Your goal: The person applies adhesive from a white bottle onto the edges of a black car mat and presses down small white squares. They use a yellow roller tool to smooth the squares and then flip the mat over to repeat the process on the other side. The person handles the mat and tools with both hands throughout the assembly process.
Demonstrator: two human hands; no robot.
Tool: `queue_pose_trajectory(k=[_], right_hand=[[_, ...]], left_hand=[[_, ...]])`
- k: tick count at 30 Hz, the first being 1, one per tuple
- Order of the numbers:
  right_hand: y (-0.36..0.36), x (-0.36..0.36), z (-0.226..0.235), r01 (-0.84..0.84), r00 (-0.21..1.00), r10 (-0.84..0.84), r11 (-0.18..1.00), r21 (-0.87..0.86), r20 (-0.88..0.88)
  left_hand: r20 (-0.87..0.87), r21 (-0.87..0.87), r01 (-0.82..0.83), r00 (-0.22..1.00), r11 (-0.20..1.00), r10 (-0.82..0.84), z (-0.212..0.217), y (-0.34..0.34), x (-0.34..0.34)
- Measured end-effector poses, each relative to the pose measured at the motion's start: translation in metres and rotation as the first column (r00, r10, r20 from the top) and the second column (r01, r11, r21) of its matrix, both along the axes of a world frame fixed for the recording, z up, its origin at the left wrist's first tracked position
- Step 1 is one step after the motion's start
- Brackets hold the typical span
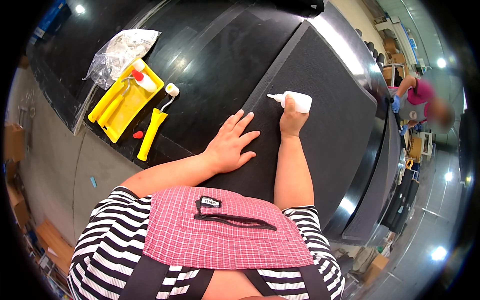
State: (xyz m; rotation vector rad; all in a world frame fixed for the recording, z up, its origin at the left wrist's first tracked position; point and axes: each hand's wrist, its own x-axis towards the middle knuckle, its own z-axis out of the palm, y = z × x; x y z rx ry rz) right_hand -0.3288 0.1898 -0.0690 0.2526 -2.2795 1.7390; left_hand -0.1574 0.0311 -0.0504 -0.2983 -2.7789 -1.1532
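My right hand (pixel 293 119) is wrapped round a white squeeze bottle (pixel 299 102), tipped on its side with its thin nozzle pointing left. The nozzle tip is close to the edge of a black textured sheet (pixel 327 125); whether it touches, I cannot tell. My left hand (pixel 231 142) lies flat with fingers spread on the dark surface beside the sheet's left edge. Left of it, a small paint roller with a yellow handle (pixel 152 135) rests on the black table (pixel 215 55). A small red cap (pixel 138 134) lies next to that handle.
A yellow roller tray (pixel 131 111) at the left holds another yellow-handled roller and a white bottle with a red cap (pixel 144 80). Behind it sits a crumpled clear plastic bag (pixel 120 52). At the far right, a person in a pink top and blue gloves (pixel 396 104) works at the table's edge.
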Motion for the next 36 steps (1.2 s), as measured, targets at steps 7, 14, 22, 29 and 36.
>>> queue_pose_trajectory(k=[7, 14, 22, 29, 36], right_hand=[[0.003, 0.001, -0.001, -0.027, 1.0, 0.027, 1.0, 0.001, 0.006], [0.011, 0.002, -0.011, 0.117, 0.991, -0.091, 0.943, -0.312, 0.097], [0.002, -0.004, -0.005, 0.161, 0.987, -0.163, 0.978, -0.132, -0.004], [0.004, -0.006, -0.007, 0.186, 0.982, -0.19, 0.978, -0.09, -0.026], [0.003, -0.005, -0.007, 0.193, 0.981, -0.194, 0.98, -0.039, -0.023]], left_hand=[[-0.003, -0.008, 0.002, 1.0, 1.0, -0.002, 0.001, -0.001, -0.001], [-0.005, -0.004, 0.005, 1.0, 1.0, -0.005, 0.002, 0.0, 0.0], [-0.004, -0.015, 0.004, 1.0, 1.0, -0.004, 0.001, 0.0, -0.001], [-0.026, -0.021, 0.004, 1.0, 1.0, -0.005, 0.0, 0.002, -0.002], [-0.028, -0.031, -0.002, 1.0, 1.0, 0.002, 0.001, 0.002, -0.001]])
